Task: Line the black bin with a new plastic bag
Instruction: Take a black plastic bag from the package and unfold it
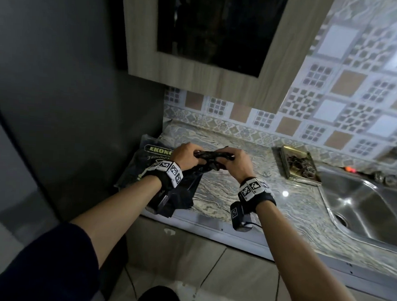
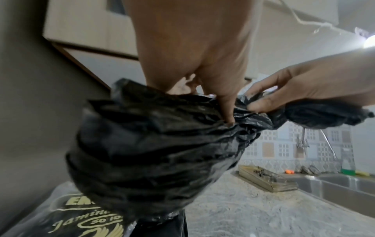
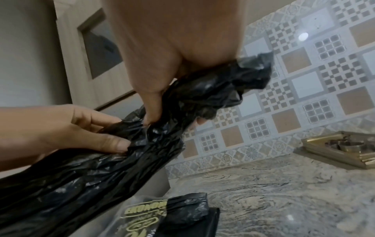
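A crumpled black plastic bag (image 1: 209,159) is held above the marble counter (image 1: 248,194) by both hands. My left hand (image 1: 186,153) grips its gathered left part, and the rest of the bag (image 2: 162,152) hangs down below that hand. My right hand (image 1: 235,161) pinches the bunched bag (image 3: 202,99) close beside the left. Under the left hand lies the clear pack of black bags (image 1: 146,163) with yellow lettering, also seen as the pack (image 2: 67,218) and the pack (image 3: 146,221). The black bin is not in view.
A steel sink (image 1: 369,210) is set into the counter at the right. A gold tray (image 1: 298,166) with small metal things lies behind it. A wall cabinet (image 1: 209,47) hangs above, a dark grey wall (image 1: 69,97) stands at the left, and tiled floor (image 1: 209,277) lies below.
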Tool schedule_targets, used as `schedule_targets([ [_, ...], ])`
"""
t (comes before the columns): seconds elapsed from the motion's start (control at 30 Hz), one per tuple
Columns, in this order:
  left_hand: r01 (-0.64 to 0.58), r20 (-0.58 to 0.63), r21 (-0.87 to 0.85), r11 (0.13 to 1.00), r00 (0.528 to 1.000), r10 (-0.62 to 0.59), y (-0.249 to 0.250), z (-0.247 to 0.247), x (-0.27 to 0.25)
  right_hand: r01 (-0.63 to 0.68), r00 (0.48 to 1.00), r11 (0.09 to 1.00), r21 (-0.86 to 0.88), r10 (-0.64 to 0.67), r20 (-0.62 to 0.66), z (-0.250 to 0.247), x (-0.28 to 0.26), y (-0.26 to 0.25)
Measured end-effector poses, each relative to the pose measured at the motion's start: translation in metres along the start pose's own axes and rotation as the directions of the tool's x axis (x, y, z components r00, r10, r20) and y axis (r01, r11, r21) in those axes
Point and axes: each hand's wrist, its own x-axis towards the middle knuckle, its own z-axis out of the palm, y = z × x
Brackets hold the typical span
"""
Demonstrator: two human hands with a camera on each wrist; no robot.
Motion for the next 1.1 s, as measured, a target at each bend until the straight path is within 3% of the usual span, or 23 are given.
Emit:
schedule_targets([
  [0.23,0.07,0.018,-0.307,0.949,0.998,-0.068,-0.007,-0.053,-0.068,0.08,0.993,0.992,0.099,-0.071,-0.089,0.012,-0.044,-0.077],
  [0.33,0.046,0.02,-0.213,0.976,0.999,-0.043,-0.021,-0.072,-0.105,0.089,0.995,0.989,0.119,-0.083,-0.049,0.027,-0.07,-0.107],
  [0.47,0.073,-0.095,-0.172,0.982,0.991,-0.09,-0.04,-0.093,-0.151,0.062,0.995,0.987,0.15,-0.073,0.069,0.039,-0.112,-0.14],
  [0.67,0.019,-0.226,-0.233,0.972,0.971,-0.073,-0.034,-0.106,-0.201,0.072,0.997,0.983,0.168,-0.073,0.003,0.041,-0.158,-0.161],
  [0.83,0.019,-0.142,-0.455,0.89,0.986,-0.093,-0.012,-0.101,-0.218,0.028,0.999,0.882,0.47,-0.009,-0.043,0.034,-0.189,-0.174],
  [1.0,0.048,0.031,-0.575,0.817,0.999,-0.037,0.006,-0.099,-0.232,0.066,0.976,0.88,0.471,0.042,-0.215,0.019,-0.201,-0.173],
  [1.1,0.038,0.034,-0.571,0.82,0.999,-0.023,0.019,-0.088,-0.24,0.087,0.951,0.877,0.474,0.068,-0.301,0.0,-0.209,-0.168],
])
